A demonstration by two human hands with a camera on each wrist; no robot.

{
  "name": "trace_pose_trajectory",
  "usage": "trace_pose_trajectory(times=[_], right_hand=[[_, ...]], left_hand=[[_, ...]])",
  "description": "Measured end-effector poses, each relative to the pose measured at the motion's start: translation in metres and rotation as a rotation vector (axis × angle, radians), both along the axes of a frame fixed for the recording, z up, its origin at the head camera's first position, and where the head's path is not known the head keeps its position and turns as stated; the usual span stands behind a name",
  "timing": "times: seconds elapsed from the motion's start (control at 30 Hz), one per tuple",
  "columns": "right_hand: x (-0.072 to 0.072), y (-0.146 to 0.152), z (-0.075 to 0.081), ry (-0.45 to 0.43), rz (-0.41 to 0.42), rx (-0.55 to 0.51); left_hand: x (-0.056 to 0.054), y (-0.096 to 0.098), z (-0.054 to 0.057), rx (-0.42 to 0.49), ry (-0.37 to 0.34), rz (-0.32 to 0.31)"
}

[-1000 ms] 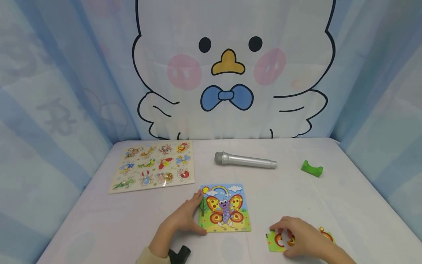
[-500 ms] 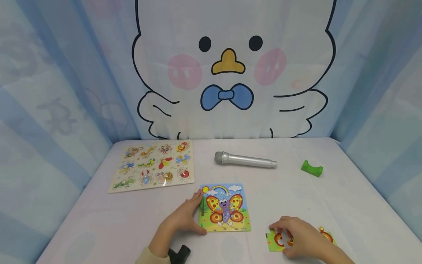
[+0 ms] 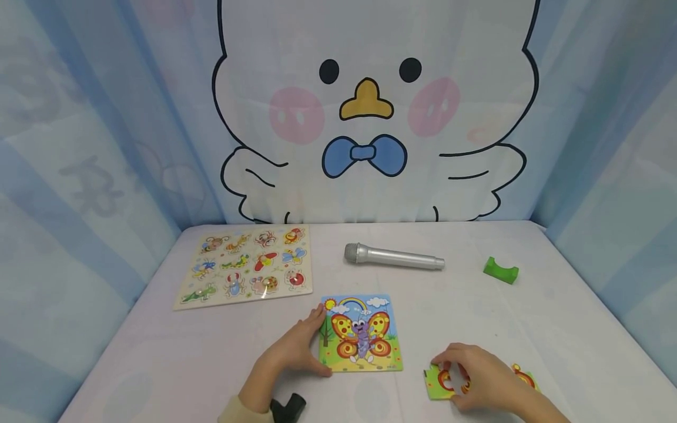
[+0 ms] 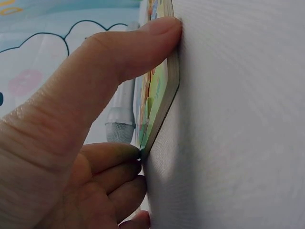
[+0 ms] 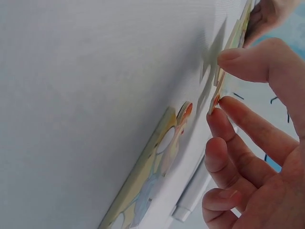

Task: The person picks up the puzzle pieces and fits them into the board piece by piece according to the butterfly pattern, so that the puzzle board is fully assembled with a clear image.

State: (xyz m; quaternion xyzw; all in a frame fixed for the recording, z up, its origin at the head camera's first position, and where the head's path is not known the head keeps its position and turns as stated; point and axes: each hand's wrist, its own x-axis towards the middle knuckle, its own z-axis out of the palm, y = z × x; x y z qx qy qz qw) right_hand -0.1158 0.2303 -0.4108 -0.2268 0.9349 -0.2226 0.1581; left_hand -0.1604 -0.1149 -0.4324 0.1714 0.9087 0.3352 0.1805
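A square butterfly jigsaw puzzle lies on the white tabletop. My left hand holds it at its left side, the thumb at the near corner and the fingers along the far left edge. In the left wrist view the thumb overlaps the board's pale edge. To the right, my right hand pinches a green, red and yellow puzzle piece between thumb and fingertips; the hand covers part of it. The right wrist view has this piece tilted and raised, its shadow below. Another puzzle piece lies near that hand, partly hidden behind it in the head view.
An insect peg board lies at the back left. A silver toy microphone rests behind the puzzle, and a green curved block is at the back right. A curtain with a cartoon bird hangs beyond the table.
My right hand has shifted slightly up and left with the puzzle piece, which now appears a little tilted. The left hand and the butterfly puzzle have stayed in place.
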Motion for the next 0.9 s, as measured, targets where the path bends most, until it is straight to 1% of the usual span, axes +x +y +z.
trace_pose_trajectory(times=[0.2, 0.43, 0.9], right_hand=[[-0.003, -0.007, 0.002, 0.017, 0.012, -0.022], [-0.009, -0.020, 0.006, 0.062, 0.047, -0.035], [-0.022, -0.046, 0.009, 0.080, 0.064, -0.036]], left_hand=[[0.000, 0.000, 0.000, 0.004, -0.001, -0.006], [0.000, 0.000, 0.000, 0.004, 0.001, -0.003], [0.000, 0.001, 0.001, 0.000, 0.006, -0.004]])
